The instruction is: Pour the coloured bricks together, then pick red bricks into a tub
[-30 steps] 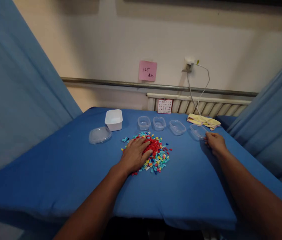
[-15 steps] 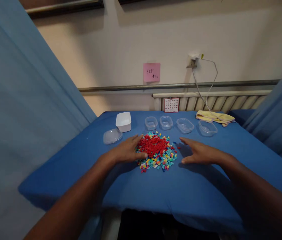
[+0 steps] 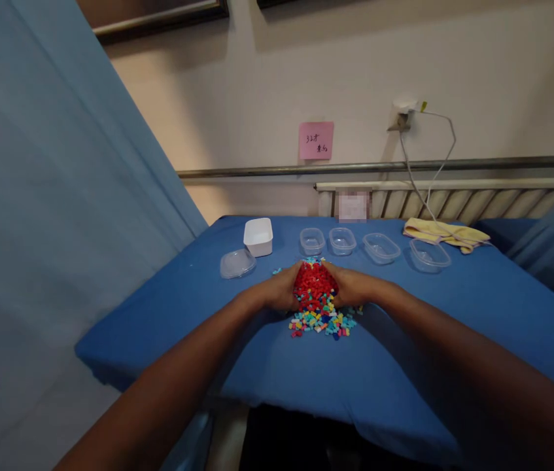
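The small red pieces lie heaped in the middle of the blue-covered table, between the person's two hands, with pieces of mixed colours spread on the near side. For gathering them well, it seems good to keep both palms low, near to the cloth, and to press inward with equal, gentle force, so that the pieces rise together and do not slip out below. Slow pressing would probably also keep fewer mixed pieces among the red ones.

The left hand is cupped against the left side of the heap, and the right hand is cupped in the same way against the right side. Both forearms reach forward and slant inward. The fingers are partly hidden, so one cannot tell if either hand has closed around any pieces.
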Motion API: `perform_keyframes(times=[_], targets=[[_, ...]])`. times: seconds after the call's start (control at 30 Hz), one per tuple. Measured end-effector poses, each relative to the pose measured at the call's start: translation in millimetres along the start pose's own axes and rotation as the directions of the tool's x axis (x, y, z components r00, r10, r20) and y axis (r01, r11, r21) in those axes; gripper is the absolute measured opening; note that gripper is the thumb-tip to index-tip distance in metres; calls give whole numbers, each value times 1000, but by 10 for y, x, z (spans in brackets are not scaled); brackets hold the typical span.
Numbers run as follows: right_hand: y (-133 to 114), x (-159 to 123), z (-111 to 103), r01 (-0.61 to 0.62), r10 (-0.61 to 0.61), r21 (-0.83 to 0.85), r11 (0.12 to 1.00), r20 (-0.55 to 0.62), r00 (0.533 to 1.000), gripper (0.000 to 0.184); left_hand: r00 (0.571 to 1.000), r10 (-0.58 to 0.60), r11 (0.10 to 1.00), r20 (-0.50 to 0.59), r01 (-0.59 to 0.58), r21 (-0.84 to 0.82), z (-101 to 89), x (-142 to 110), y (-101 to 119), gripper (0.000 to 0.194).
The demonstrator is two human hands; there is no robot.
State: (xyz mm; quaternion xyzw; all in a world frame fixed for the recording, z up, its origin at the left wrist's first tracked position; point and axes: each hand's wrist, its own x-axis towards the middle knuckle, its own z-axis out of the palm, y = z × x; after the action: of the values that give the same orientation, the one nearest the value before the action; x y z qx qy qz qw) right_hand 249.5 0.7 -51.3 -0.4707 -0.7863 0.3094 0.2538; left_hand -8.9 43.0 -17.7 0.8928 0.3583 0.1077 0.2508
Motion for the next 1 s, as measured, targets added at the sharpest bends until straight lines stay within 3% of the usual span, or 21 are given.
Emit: perform_keyframes(times=[0.1,0.3,0.37,0.47,0.57,0.67,0.83,1.0], targets=[[19,-8,18,-28,28,28,999,-28,999,94,999,-20,996,40,24,-87,53,26,-57,116],[72,20,84,-18,26,186,982,-40,999,111,999,-29,949,-46,13,-315,175,47,-153,123],[79,49,135,-12,22,382,924,-22,1000,112,994,-60,924,-87,22,-383,226,73,-171,125],[69,71,198,-61,92,655,753,-13,996,118,985,-120,852,-121,39,-522,293,116,-168,125],[25,54,209,-101,160,736,670,-11,987,120,977,-181,741,-110,62,-668,340,147,-127,126],[-48,36,154,-128,213,765,631,-13,977,117,973,-212,686,-86,85,-722,342,167,-55,125],[-176,69,-53,-148,261,730,667,-44,964,120,971,-232,657,-50,118,-744,181,197,113,132],[-287,128,-280,-122,207,543,831,-99,973,100,974,-204,764,-99,95,-638,-101,246,235,119]])
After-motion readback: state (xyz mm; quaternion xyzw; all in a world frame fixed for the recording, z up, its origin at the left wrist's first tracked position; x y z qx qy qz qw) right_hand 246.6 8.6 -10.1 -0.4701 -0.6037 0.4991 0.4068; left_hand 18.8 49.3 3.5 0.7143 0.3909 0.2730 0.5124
